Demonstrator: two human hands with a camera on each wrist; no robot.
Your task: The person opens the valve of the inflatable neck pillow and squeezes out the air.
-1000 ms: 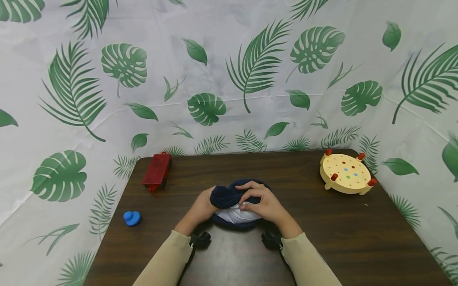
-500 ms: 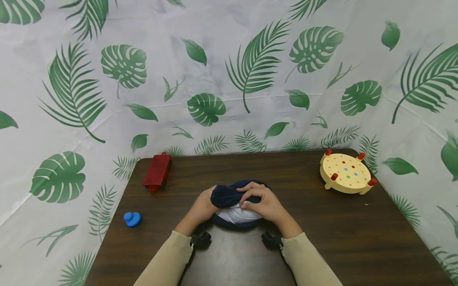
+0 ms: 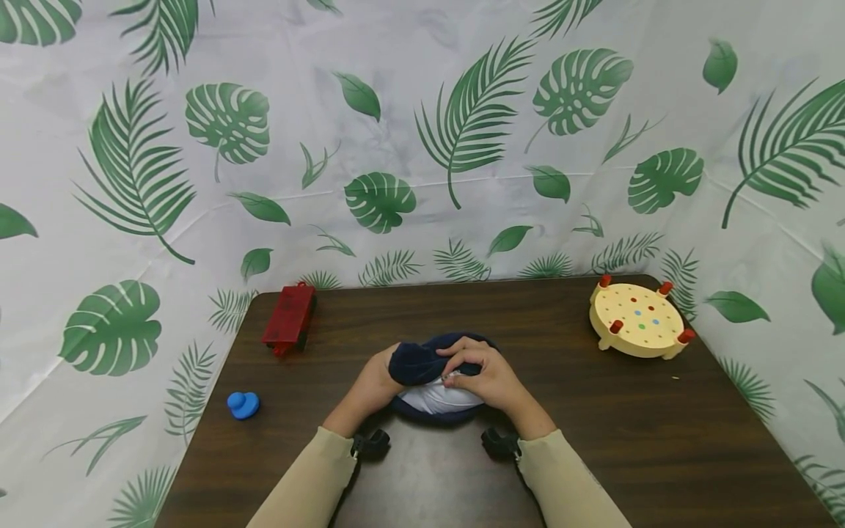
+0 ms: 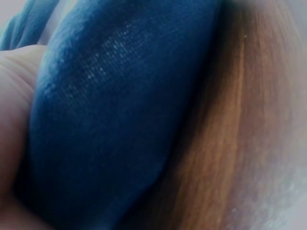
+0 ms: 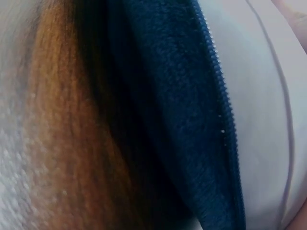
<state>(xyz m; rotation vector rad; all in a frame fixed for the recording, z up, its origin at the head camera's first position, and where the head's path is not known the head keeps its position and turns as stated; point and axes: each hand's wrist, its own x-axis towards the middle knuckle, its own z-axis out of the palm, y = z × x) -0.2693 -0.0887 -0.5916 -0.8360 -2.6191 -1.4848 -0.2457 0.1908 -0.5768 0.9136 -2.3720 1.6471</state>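
Observation:
A navy plush cushion cover lies at the middle of the table, with a white inner part bulging from its opening. Zipper teeth run along the cover's edge in the right wrist view, beside the smooth white fabric. My left hand grips the folded navy end from the left; its fingers are mostly hidden behind the cloth. My right hand arches over the right side, with thumb and fingertips pinching at the edge between navy and white. Navy fabric fills much of the left wrist view.
On the dark wooden table, a red box-like item stands back left and a blue knobbed piece near the left edge. A round yellow toy with red pegs sits back right. Behind hangs a leaf-print cloth.

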